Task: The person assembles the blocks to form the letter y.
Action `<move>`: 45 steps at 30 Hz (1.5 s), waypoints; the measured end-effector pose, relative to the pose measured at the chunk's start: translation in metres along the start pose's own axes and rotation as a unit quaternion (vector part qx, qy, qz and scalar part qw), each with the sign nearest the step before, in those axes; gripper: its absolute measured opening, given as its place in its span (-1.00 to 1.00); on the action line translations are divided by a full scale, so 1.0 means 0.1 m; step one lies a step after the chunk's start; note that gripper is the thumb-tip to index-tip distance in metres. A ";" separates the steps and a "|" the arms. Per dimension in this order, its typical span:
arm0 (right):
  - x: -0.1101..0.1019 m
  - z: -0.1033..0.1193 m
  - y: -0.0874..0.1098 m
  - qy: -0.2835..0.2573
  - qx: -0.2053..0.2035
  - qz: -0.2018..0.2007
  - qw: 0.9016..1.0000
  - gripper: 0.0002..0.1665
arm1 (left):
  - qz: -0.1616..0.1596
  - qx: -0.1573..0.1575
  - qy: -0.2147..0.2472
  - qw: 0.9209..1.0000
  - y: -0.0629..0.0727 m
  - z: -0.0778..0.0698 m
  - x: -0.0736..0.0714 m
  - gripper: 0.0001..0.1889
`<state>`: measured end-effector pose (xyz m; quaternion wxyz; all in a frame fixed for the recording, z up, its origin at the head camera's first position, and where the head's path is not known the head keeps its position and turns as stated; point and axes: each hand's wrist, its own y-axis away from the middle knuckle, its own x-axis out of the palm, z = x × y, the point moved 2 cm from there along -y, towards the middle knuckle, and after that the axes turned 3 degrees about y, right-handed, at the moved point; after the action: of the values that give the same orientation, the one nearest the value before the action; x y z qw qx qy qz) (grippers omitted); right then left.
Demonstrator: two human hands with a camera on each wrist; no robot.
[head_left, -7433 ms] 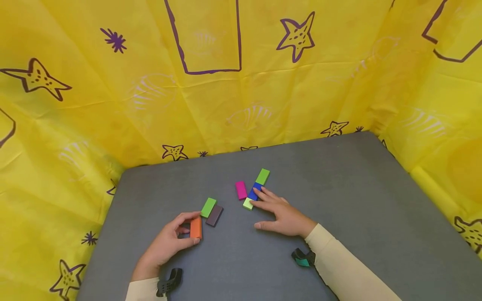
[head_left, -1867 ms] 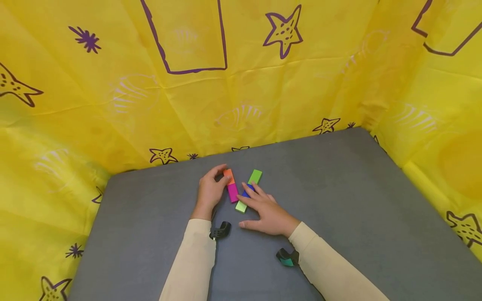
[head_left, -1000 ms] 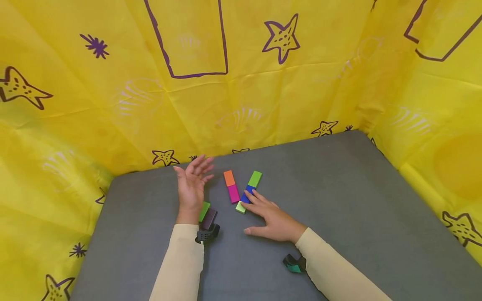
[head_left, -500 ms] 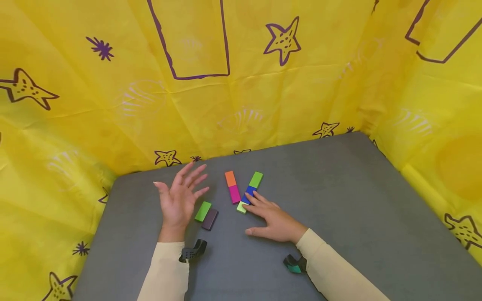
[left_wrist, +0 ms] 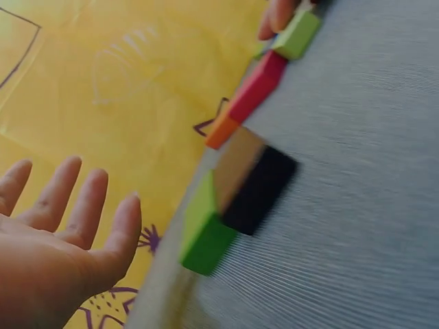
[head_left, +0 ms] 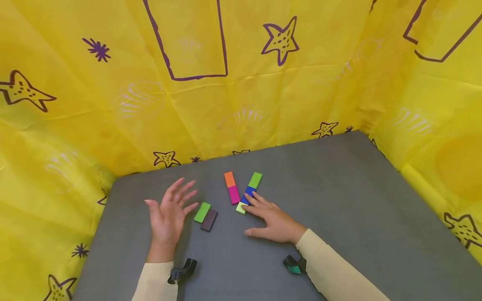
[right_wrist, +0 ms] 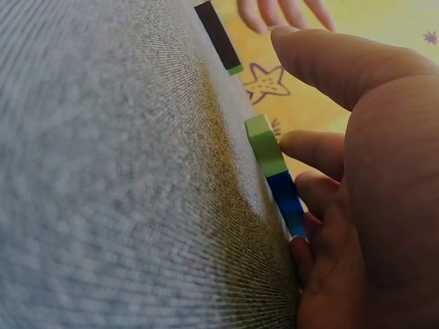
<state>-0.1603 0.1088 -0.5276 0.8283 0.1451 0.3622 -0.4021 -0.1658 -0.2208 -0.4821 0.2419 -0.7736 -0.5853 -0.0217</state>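
My left hand is palm up with fingers spread and holds nothing, left of a green block and a dark block that lie side by side. My right hand rests its fingertips on a blue block and a pale green block. Those two form a slanted row with a green block at its far end. An orange block and a magenta block make a second row, whose near end meets the first, giving a V shape.
The blocks lie on a grey table. Yellow cloth with starfish and shell drawings hangs behind and at both sides. Black camera mounts sit at the left wrist and the right wrist.
The orange block, earlier in my left hand near the green and dark blocks, now lies beyond the magenta one. My left hand released it and drew back left, turning palm up. My right hand stayed.
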 end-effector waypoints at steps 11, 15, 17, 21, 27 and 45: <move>0.01 -0.01 0.00 -0.001 0.003 0.005 1.000 0.01 | -0.082 -0.050 -0.082 0.992 0.23 0.24 -0.06 -0.06; 0.02 -0.03 -0.01 -0.001 0.001 0.004 1.000 0.01 | -0.097 -0.060 -0.098 0.989 0.24 0.32 -0.09 -0.34; 0.02 -0.03 -0.01 0.001 -0.001 0.004 1.000 0.01 | -0.115 -0.074 -0.110 0.984 0.25 0.34 -0.10 -0.45; 0.01 -0.02 -0.02 0.000 0.000 0.005 1.000 0.01 | -0.138 -0.117 -0.167 0.969 0.25 0.37 -0.13 -0.37; 0.01 -0.02 -0.02 -0.001 0.004 0.004 1.000 0.00 | -0.130 -0.145 -0.260 0.946 0.22 0.41 -0.12 -0.18; 0.01 -0.03 -0.01 0.005 0.004 0.002 1.000 0.00 | -0.110 -0.108 -0.436 0.886 0.23 0.40 -0.12 -0.31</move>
<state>-0.1618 0.1088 -0.5302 0.8268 0.1510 0.3642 -0.4012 -0.1588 -0.2201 -0.5295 -0.1271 -0.6569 -0.7073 0.2283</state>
